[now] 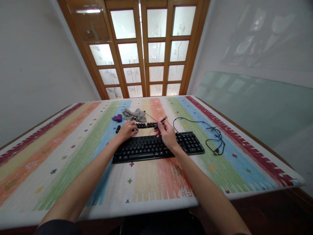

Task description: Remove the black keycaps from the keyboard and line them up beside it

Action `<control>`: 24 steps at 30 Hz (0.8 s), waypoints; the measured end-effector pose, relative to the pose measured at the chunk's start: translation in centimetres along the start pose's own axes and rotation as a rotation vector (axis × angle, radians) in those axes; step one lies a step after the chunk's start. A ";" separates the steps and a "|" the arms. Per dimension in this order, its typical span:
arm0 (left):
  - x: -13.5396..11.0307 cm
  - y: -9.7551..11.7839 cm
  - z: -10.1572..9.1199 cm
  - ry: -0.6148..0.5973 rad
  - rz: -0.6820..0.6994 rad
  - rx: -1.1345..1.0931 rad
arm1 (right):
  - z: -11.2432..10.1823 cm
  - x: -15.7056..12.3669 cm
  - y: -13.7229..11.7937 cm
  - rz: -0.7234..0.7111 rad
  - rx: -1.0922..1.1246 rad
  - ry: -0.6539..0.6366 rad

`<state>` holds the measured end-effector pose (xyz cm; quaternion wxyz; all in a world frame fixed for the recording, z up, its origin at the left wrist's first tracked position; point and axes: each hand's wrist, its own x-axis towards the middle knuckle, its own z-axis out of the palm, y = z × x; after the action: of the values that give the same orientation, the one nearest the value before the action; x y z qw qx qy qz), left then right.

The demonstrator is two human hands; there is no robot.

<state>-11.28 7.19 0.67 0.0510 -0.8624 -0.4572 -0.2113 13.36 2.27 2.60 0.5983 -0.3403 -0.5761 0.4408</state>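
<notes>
A black keyboard [156, 148] lies on a striped, many-coloured cloth [73, 156] in front of me. My left hand [127, 130] rests on the keyboard's far left edge, fingers curled down onto the top row of keys. My right hand [166, 133] hovers over the keyboard's middle, closed on a thin dark stick-like tool [158, 124] that points up and to the left. A short row of loose black keycaps [146, 125] lies just beyond the keyboard, between my hands.
The keyboard's black cable [212, 135] loops on the cloth to the right. A crumpled grey rag [134, 115] and a small purple item [117, 117] lie at the far side. Wooden doors with frosted panes [146, 49] stand behind the table.
</notes>
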 end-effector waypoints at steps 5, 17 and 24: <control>0.2 -0.2 0.2 0.010 -0.024 0.000 | 0.0 0.0 0.0 0.004 0.003 -0.002; 0.2 -0.8 0.0 0.024 -0.024 0.043 | 0.0 -0.1 0.0 0.009 -0.005 -0.001; -0.2 -1.7 -0.4 0.002 -0.035 0.081 | 0.1 -0.2 -0.1 0.000 -0.012 -0.008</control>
<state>-12.89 7.95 0.78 0.0824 -0.8513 -0.4804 -0.1943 13.28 2.09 2.62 0.5939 -0.3420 -0.5811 0.4389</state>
